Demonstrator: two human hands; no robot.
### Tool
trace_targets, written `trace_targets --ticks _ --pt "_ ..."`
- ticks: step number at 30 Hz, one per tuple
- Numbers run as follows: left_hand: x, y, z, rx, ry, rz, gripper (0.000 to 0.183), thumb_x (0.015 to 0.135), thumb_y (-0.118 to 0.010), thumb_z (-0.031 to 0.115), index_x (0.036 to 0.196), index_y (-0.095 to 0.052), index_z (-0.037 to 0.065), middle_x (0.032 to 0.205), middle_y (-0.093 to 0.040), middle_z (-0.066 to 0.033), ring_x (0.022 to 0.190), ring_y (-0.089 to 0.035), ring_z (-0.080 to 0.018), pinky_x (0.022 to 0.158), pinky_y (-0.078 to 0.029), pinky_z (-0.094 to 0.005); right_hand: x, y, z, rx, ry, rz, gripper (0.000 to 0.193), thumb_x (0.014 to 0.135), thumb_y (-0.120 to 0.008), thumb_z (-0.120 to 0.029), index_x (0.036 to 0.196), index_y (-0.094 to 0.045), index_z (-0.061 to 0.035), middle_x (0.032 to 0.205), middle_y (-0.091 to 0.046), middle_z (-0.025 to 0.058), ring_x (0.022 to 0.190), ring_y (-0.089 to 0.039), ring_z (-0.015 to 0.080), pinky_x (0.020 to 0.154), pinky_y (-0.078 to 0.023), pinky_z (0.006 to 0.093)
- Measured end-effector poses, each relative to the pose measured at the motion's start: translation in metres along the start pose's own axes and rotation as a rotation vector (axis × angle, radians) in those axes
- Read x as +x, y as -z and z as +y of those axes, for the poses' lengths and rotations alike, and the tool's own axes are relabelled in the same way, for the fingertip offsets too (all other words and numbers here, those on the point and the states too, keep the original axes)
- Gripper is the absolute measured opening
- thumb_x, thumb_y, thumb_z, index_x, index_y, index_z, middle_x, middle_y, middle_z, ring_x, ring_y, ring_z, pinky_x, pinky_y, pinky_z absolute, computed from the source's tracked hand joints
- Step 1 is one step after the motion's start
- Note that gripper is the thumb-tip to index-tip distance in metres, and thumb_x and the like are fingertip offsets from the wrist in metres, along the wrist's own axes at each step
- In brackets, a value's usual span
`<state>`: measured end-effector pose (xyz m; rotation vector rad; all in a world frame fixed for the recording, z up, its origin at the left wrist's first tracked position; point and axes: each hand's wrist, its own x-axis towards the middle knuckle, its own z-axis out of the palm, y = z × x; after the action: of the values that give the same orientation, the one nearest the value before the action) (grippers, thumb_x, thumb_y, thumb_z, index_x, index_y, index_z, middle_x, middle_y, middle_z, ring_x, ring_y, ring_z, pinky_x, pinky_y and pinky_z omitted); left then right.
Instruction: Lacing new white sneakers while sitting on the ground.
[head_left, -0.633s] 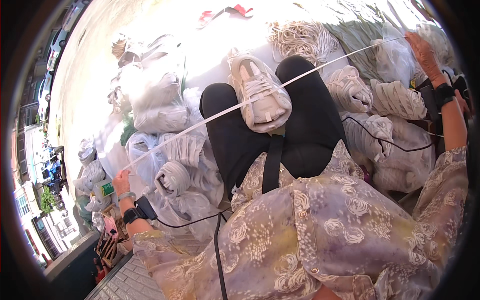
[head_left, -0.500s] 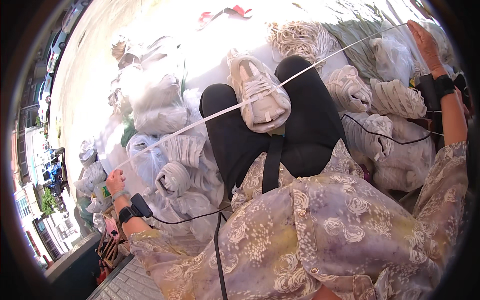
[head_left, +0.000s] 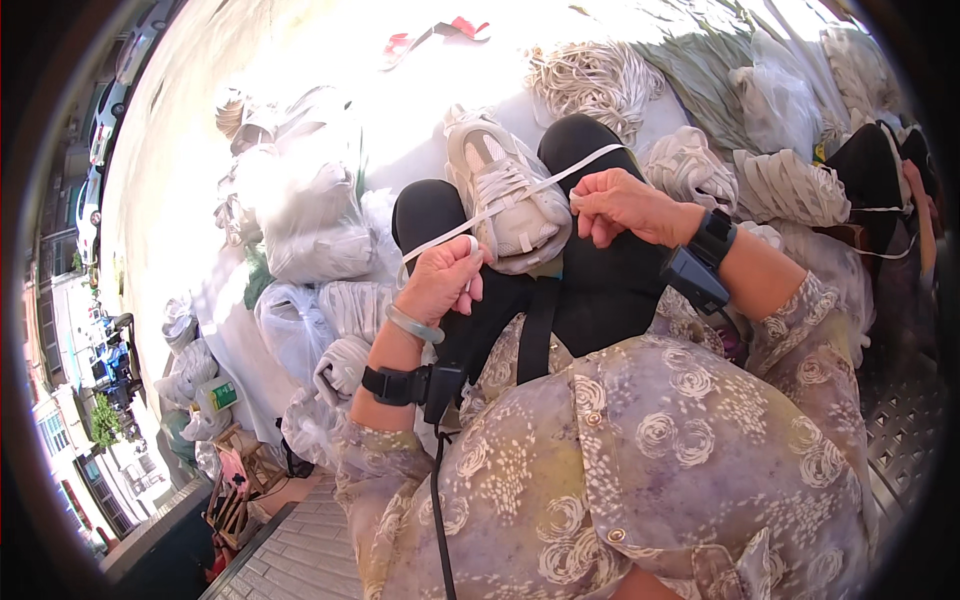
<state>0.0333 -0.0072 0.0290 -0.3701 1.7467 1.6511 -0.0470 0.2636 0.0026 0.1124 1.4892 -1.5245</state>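
Observation:
A pale beige sneaker (head_left: 530,238) rests between my black-trousered knees, its toe towards me. A flat white shoelace (head_left: 580,165) crosses its front, running through the lacing and looping out over both knees. My left hand (head_left: 445,275) is closed in a pinch on the lace, just left of the toe. On the right side of the toe, my right hand (head_left: 620,205) pinches the lace's other length with bent fingers. Both hands are close to the shoe. The exact lace ends inside the fingers are hidden.
A heap of loose laces (head_left: 590,85) lies beyond my right knee. Bundled pale shoes (head_left: 790,190) line the right side, and plastic-bagged bundles (head_left: 310,225) crowd the left. Another person's arm (head_left: 922,215) shows at the right edge. A cable (head_left: 436,500) hangs by my left arm.
Both hands have come inward from far out at the sides to the shoe's toe. The lace, stretched taut and straight before, now curves slackly on either side.

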Motion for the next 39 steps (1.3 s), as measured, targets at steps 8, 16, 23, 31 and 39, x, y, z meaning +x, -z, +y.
trace_targets --ticks 8,16,23,31,39 --pt "0.055 -0.043 0.007 0.824 -0.421 0.217 0.025 0.082 -0.052 0.016 0.105 -0.056 0.007 0.076 -0.062 -0.0194 0.075 -0.063 -0.0341 0.068 -0.048 -0.0418 0.029 -0.015 -0.007 -0.027 0.410 0.208 0.023 0.085 -0.064 -0.022 0.099 -0.065 -0.0045 0.081 -0.059 -0.0042 0.069 -0.049 0.0024 0.059 -0.042 0.0194" --pt "0.055 -0.046 0.016 0.657 -0.194 0.190 0.035 0.082 -0.052 0.014 0.116 -0.053 0.007 0.077 -0.063 -0.0177 0.062 -0.063 -0.0284 0.063 -0.049 -0.0373 0.050 -0.016 0.011 0.029 0.611 0.334 0.012 0.086 -0.062 -0.016 0.087 -0.063 -0.0046 0.070 -0.053 -0.0062 0.056 -0.044 0.0009 0.046 -0.036 0.0154" --pt "0.053 -0.048 0.019 0.440 -0.131 0.099 0.040 0.088 -0.047 0.013 0.127 -0.044 0.008 0.050 -0.050 -0.0009 0.035 -0.042 -0.0067 0.033 -0.034 -0.0212 0.057 -0.021 0.011 0.113 0.599 0.389 0.007 0.084 -0.063 -0.012 0.082 -0.060 -0.0063 0.067 -0.052 -0.0056 0.055 -0.046 0.0017 0.046 -0.038 0.0173" --pt "0.052 -0.053 0.022 0.382 -0.110 0.101 0.040 0.089 -0.049 0.014 0.128 -0.043 0.010 0.050 -0.050 -0.0003 0.034 -0.040 -0.0058 0.032 -0.032 -0.0197 0.055 -0.022 0.008 0.227 0.496 0.359 0.008 0.084 -0.063 -0.013 0.080 -0.059 -0.0064 0.068 -0.056 -0.0033 0.057 -0.051 0.0036 0.051 -0.045 0.0185" --pt "0.052 -0.052 0.019 0.391 -0.136 0.116 0.039 0.083 -0.048 0.010 0.122 -0.046 0.007 0.055 -0.054 -0.0065 0.039 -0.051 -0.0132 0.034 -0.040 -0.0266 0.057 -0.020 0.009 0.254 0.474 0.300 0.011 0.084 -0.064 -0.014 0.079 -0.058 -0.0059 0.069 -0.058 -0.0015 0.059 -0.054 0.0043 0.055 -0.046 0.0192"
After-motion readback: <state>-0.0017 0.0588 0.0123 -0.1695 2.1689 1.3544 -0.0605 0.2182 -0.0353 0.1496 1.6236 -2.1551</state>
